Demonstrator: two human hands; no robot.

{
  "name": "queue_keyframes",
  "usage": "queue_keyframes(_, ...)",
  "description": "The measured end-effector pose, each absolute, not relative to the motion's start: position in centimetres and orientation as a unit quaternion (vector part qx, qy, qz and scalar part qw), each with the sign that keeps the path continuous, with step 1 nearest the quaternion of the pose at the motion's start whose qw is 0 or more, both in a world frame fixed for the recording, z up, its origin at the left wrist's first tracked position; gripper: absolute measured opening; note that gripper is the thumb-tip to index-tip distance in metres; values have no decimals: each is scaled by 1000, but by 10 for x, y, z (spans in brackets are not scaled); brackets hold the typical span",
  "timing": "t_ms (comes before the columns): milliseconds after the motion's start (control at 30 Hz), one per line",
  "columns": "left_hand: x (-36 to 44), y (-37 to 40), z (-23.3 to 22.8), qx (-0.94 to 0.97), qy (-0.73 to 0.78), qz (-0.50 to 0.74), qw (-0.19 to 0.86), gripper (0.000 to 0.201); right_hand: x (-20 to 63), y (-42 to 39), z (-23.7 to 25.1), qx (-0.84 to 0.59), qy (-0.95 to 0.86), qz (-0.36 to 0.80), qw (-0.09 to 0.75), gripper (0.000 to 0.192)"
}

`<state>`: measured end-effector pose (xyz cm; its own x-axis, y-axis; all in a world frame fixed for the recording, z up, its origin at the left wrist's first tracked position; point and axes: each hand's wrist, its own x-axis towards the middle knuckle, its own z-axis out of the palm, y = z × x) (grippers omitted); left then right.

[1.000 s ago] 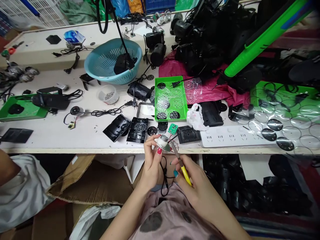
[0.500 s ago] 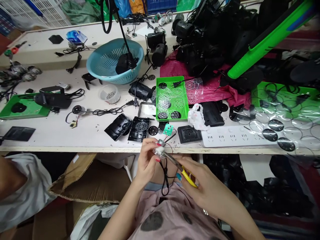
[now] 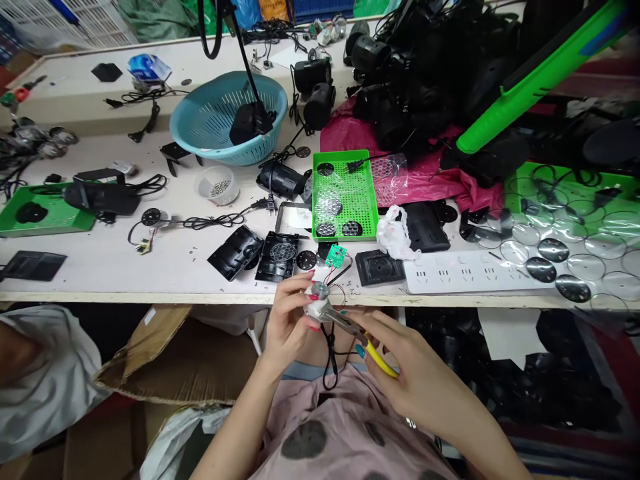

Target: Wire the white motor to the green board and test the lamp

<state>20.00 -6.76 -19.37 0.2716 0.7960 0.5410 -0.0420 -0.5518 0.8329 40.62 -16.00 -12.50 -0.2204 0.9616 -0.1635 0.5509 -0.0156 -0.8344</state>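
My left hand pinches a small motor, silver at its top end and white around the side, just off the table's front edge. In my right hand are pliers with yellow handles, their metal jaws against the motor's lower side. Whether the jaws grip the motor or only touch it I cannot tell. Thin red and black wires run from the motor up to a green circuit board at the table edge. A black cable hangs beneath my hands.
Black plastic housing halves lie beyond my left hand. Farther back are a green tray, a blue basket and a tub of screws. A white power strip lies right. A cardboard box and a person's sleeve are left.
My left hand has shifted slightly left and tilted the motor, so more of its silver end shows. The pliers stay against it, and my right hand has hardly moved.
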Motion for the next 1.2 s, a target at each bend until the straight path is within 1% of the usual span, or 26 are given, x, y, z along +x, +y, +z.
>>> queue_keyframes(67,199,-69,-191,698,248,538,402,28,406,-160,-126,-575,-666,408,243,54)
queue_keyframes(100,198,-70,-189,702,242,536,400,27,406,-161,-126,-575,-671,400,243,58)
queue_keyframes(167,197,-72,-186,713,236,535,387,23,405,-160,-127,-579,-685,369,245,66)
queue_keyframes(233,196,-73,-184,718,228,537,380,18,404,-160,-127,-588,-699,326,244,68)
queue_keyframes(300,196,-73,-183,714,219,538,391,16,402,-159,-128,-592,-715,286,240,62)
queue_keyframes(433,195,-70,-181,701,221,530,423,18,400,-161,-130,-581,-747,232,223,49)
queue_keyframes(533,194,-67,-178,707,222,521,423,18,399,-165,-128,-579,-757,225,201,51)
queue_keyframes(667,193,-66,-176,728,212,514,400,21,400,-166,-124,-593,-745,229,205,39)
queue_keyframes(800,193,-69,-179,749,214,500,377,26,401,-165,-124,-618,-732,215,191,35)
queue_keyframes(1033,190,-68,-175,735,204,511,396,20,396,-164,-130,-605,-756,152,199,18)
queue_keyframes(1133,193,-73,-177,730,212,517,394,27,393,-161,-137,-598,-757,138,223,12)
queue_keyframes(1200,201,-80,-179,702,238,539,400,42,390,-158,-141,-602,-751,131,236,8)
